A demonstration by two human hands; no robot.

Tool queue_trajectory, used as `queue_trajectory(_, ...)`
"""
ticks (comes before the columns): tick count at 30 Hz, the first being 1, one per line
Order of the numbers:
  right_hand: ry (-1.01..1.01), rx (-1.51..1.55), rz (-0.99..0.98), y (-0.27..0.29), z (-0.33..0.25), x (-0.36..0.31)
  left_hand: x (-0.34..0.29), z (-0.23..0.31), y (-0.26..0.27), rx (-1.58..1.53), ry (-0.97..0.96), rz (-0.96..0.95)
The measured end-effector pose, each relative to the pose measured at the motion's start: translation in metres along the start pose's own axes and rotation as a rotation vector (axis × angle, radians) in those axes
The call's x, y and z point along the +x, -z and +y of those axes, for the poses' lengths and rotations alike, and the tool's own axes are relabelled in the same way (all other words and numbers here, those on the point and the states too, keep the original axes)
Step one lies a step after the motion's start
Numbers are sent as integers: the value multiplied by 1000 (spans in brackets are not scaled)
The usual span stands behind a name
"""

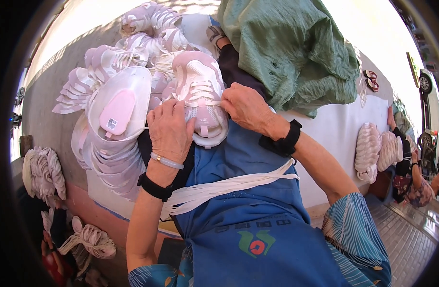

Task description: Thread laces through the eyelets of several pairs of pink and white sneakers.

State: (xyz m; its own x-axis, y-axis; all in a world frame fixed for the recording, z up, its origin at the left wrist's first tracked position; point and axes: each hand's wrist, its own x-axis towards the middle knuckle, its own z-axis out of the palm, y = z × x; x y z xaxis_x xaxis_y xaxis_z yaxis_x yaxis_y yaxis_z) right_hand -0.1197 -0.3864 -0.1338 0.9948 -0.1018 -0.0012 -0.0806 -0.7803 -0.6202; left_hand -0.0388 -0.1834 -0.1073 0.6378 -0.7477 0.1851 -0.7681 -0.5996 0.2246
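Note:
A pink and white shoe upper (198,71) lies on my lap, its toe pointing away and white shoelace (200,93) crossing its front. My left hand (170,126) grips the upper's left side, with bent fingers and the thumb beside the tongue. At its right edge, my right hand (248,109) is closed in a pinch; what sits between the fingertips is hidden. Across my blue apron (248,215) rests a bundle of loose white laces (229,189). Close by my left hand stands a nested stack of uppers (115,165), topped by a pink insole-shaped piece (117,112).
More uppers (104,62) are heaped at the far left. A green sheet-like sack (286,52) bulges at the far right, beside a white board (324,143). Further uppers (367,148) stand at right. Other people sit at both sides, one with a patterned top (417,191).

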Motion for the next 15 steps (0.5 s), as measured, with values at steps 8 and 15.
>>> queue_trajectory(8, -57, -11, -45, -3, -15, 8, -1, -8, -12, -22, 41, -130)
queue_trajectory(15, 103, -408, 220, 11, -38, -12, 3, -17, -16, -89, -15, -141)
